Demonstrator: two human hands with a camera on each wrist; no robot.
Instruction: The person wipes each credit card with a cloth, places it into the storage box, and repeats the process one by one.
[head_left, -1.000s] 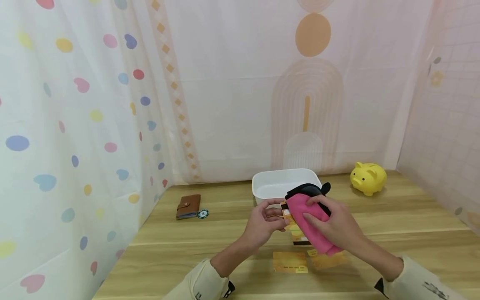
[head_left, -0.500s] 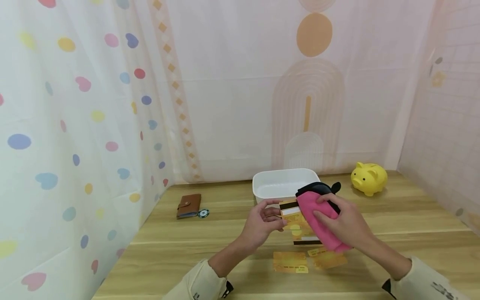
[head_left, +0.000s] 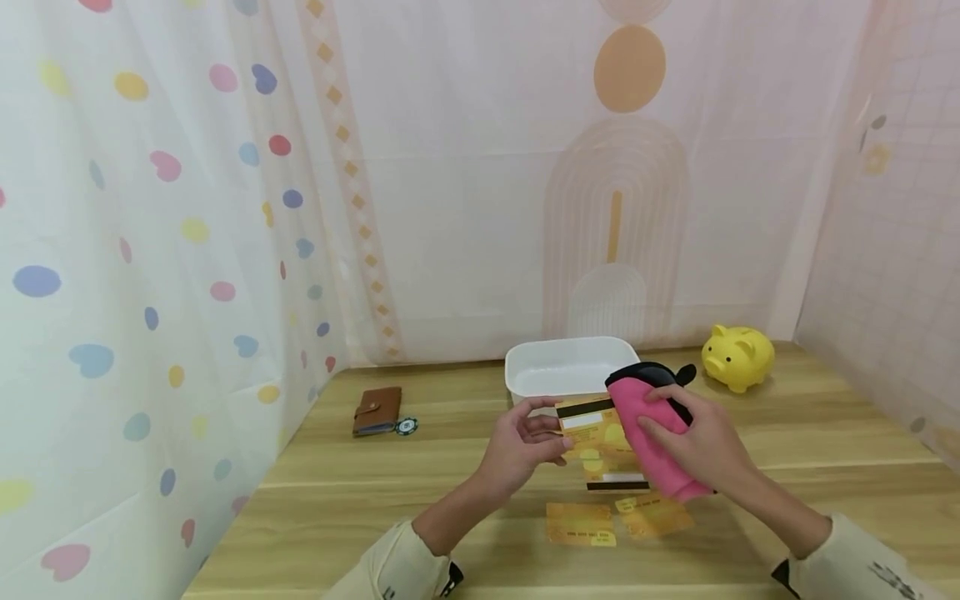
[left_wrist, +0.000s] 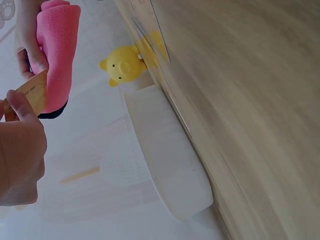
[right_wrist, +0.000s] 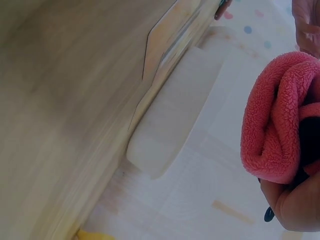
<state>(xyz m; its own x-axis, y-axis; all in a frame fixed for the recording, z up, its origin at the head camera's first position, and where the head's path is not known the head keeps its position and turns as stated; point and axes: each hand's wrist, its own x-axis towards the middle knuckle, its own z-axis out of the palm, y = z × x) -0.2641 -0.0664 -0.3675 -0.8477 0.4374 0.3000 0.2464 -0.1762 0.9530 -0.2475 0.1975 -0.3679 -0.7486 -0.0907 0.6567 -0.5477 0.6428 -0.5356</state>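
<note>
My left hand (head_left: 521, 450) pinches a yellow-orange bank card (head_left: 585, 425) by its left end, the black stripe facing up. A pink fleece cloth (head_left: 652, 433) with a black part along its upper edge is gripped by my right hand (head_left: 701, 437). The cloth meets the card's right end; whether it lies over or around that end I cannot tell. In the left wrist view the card (left_wrist: 36, 95) touches the fleece roll (left_wrist: 60, 50). Below the hands, another bank card (head_left: 617, 486) lies stripe up on the table, partly hidden.
Two more yellow cards (head_left: 580, 525) lie on the wooden table (head_left: 337, 517) near me. Behind my hands stands a white bin (head_left: 566, 367). A yellow piggy bank (head_left: 738, 358) is at the back right. A brown wallet (head_left: 378, 410) and poker chip (head_left: 407, 427) lie at left.
My right hand has moved to the right with the pink cloth, uncovering more of the card. The left hand keeps nearly the same place, still pinching it.
</note>
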